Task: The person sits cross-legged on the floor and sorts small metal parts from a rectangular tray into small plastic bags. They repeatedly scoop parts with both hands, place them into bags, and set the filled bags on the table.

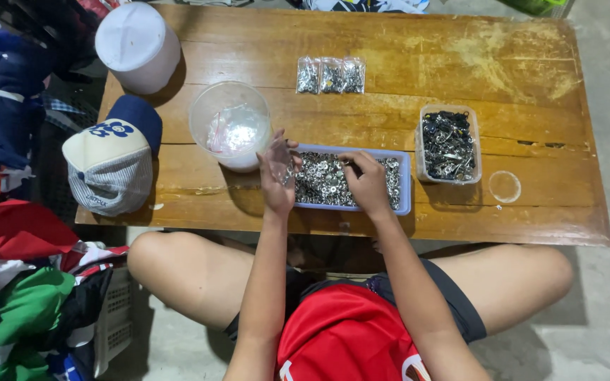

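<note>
Even overhead light, sharp focus, glare on the wooden table (460,49), soft shadows beneath.

Filled packets: we count three small clear bags (331,75) in a row.
Trays: one blue tray (405,185) of silver pieces.
Tubs: we see one clear tub (449,144), one round bowl (230,121), one white container (138,46).
Caps: one cap (111,164).
Loose lids: one clear lid (505,187).

Right fingers (353,164) buried among fasteners (323,180)

Red shirt with white markings, dark shorts, bare arms
</note>
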